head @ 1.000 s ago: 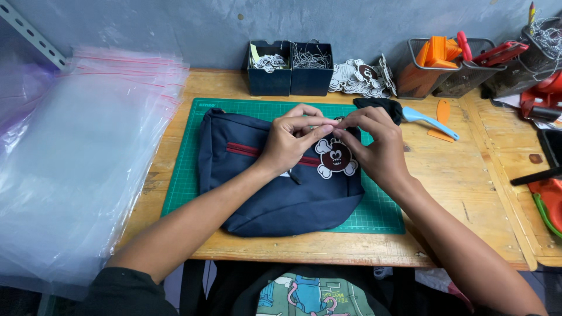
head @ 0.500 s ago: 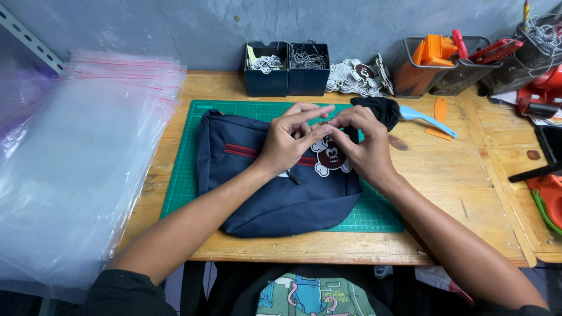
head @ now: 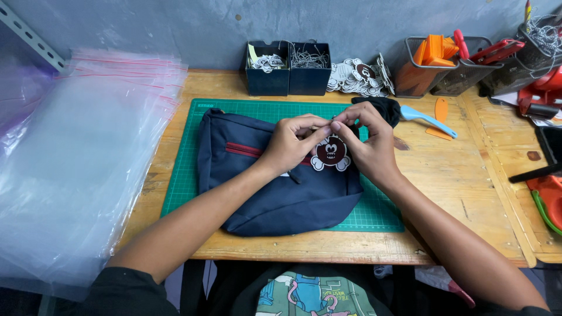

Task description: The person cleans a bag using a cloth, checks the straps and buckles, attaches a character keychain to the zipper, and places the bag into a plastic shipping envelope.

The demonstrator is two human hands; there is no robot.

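A navy blue bag (head: 263, 193) with a red zipper stripe lies on a green cutting mat (head: 193, 158). A round dark tag with a white cartoon face (head: 331, 153) rests on the bag's upper right. My left hand (head: 293, 143) and my right hand (head: 369, 143) meet just above the tag, fingertips pinched together on something small at the top of the tag; what they pinch is hidden by the fingers. Both forearms reach in from the bottom over the bag.
A stack of transparent plastic bags (head: 76, 158) covers the left side. Two dark bins (head: 287, 76) and a pile of tags (head: 357, 76) stand at the back. Mesh baskets with orange tools (head: 433, 64), a blue tool (head: 424, 117) and red tools (head: 544, 193) lie right.
Both hands stay pinched at the tag's top; the fingers shifted slightly and the tag now hangs a little lower on the bag. The bag has not moved.
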